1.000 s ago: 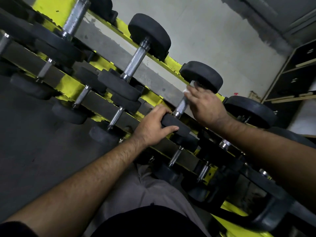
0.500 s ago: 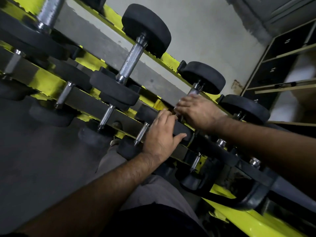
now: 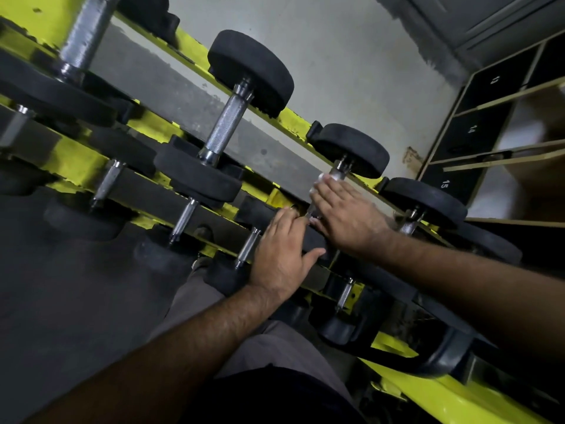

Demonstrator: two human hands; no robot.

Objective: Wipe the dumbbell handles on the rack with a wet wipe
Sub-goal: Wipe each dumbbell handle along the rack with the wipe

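Bare hairy forearms, no sleeves to wrist; grey trousers (image 3: pixel 275 347); dark shirt hem (image 3: pixel 275 399) at bottom edge.

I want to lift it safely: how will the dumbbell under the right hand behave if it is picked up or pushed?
The dumbbell probably feels heavy: thick black heads on a steel handle. Its round heads could roll once off the rack. Rigid, not fragile. The handle may be slick under the wipe.

left hand (image 3: pixel 282 249): flat, fingers straight, thumb out | right hand (image 3: pixel 345 214): palm down, fingers curled over
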